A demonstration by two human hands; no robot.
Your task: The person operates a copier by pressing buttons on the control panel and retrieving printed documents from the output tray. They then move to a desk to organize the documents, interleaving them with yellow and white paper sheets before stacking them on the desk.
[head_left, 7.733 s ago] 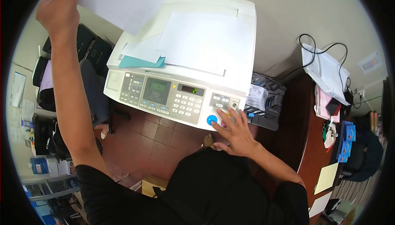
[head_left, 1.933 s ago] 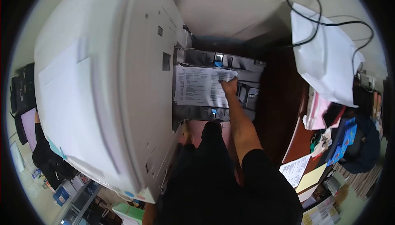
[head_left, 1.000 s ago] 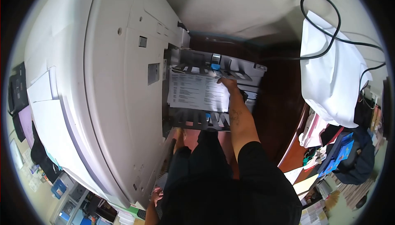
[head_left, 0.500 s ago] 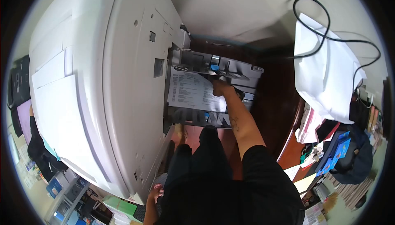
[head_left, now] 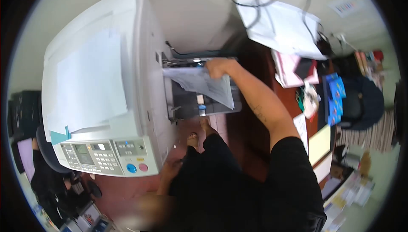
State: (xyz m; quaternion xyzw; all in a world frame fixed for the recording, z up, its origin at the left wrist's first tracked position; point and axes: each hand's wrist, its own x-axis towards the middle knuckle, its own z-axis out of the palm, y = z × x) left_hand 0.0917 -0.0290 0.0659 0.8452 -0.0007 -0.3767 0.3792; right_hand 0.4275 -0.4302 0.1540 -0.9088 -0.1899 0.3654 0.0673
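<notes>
My right hand (head_left: 217, 68) is closed on the upper edge of a printed sheet (head_left: 204, 85) over the output tray (head_left: 182, 112) at the side of a large white copier (head_left: 149, 62). The sheet is lifted and bent, its left end close to the machine's side. Low beside the copier hangs my left hand (head_left: 171, 168); it is blurred and its fingers cannot be made out. White paper (head_left: 91, 79) lies on top of the copier, above its control panel (head_left: 102, 155).
A brown desk (head_left: 278, 100) at the right bears a white bag (head_left: 280, 28), a black cable, blue packets (head_left: 335, 98) and papers. Another person in dark clothes (head_left: 44, 177) sits at the lower left, near a dark chair. A stack of papers (head_left: 367, 136) stands at the far right.
The view has shifted, bringing the copier's control panel in sight. My right hand has raised the printed sheet, which lay flatter in the tray before.
</notes>
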